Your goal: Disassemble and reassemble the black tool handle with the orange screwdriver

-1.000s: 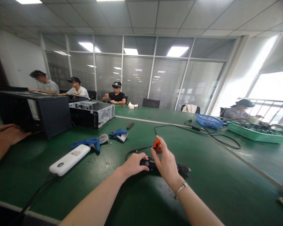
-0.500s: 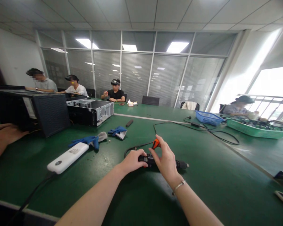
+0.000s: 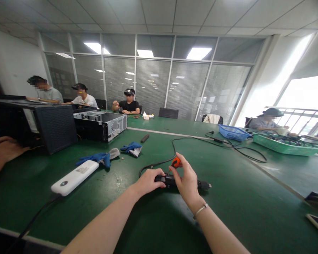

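A black corded electric screwdriver [image 3: 170, 181] lies on its side on the green table [image 3: 228, 211], its narrow tip pointing right. My left hand [image 3: 147, 182] grips its left end between thumb and fingers. Above the tool's body, my right hand [image 3: 187, 181] is closed around the orange and black handle of a small screwdriver [image 3: 176, 162]. This screwdriver's thin shaft slants down to the black body near my left fingertips; the exact contact spot is too small to make out. My right hand hides part of the body.
Left stand a black computer case [image 3: 55, 127], touched by another person's hand [image 3: 7, 151], and an opened case [image 3: 113, 127]. A white power strip [image 3: 75, 178] and blue gloves [image 3: 103, 158] lie nearer. Blue [image 3: 233, 133] and green baskets [image 3: 286, 145] sit right. A black cord [image 3: 185, 137] crosses behind.
The orange screwdriver handle has tilted slightly to the right in my right fingers. My left hand keeps its hold on the black tool. The view has shifted a little.
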`<state>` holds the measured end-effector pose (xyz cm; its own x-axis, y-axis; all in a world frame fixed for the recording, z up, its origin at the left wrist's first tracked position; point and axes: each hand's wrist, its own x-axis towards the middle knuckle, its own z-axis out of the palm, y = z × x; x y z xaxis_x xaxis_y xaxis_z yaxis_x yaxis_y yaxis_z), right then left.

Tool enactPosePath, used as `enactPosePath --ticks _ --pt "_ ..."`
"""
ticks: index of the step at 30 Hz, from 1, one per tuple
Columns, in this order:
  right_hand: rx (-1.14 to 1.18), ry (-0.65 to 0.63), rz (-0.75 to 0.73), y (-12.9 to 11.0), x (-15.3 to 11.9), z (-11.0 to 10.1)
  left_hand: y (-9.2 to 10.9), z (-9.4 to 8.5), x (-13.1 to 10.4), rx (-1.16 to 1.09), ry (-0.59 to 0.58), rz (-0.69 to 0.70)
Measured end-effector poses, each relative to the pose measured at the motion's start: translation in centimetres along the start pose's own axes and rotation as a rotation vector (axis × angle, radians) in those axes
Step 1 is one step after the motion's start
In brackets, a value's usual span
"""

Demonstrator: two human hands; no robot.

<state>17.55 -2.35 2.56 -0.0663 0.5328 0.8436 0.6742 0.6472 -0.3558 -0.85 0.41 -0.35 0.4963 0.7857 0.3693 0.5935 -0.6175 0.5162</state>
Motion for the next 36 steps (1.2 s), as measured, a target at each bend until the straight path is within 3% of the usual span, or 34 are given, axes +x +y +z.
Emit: enactPosePath --ticks 23,30,36 --pt "-0.049 0.013 -0.094 -0.4 -0.3 0.0 0.3 -0.2 0.0 -0.005 -0.01 -0.002" --pt "-0.026 -0.089 -0.093 -1.1 -0.4 -0.2 0.4 -0.2 0.0 -0.007 -0.019 -0.02" --pt "-0.038 -0.075 -0.12 -1.0 -0.4 -0.3 0.4 -0.3 -0.1 -0.001 -0.023 -0.006"
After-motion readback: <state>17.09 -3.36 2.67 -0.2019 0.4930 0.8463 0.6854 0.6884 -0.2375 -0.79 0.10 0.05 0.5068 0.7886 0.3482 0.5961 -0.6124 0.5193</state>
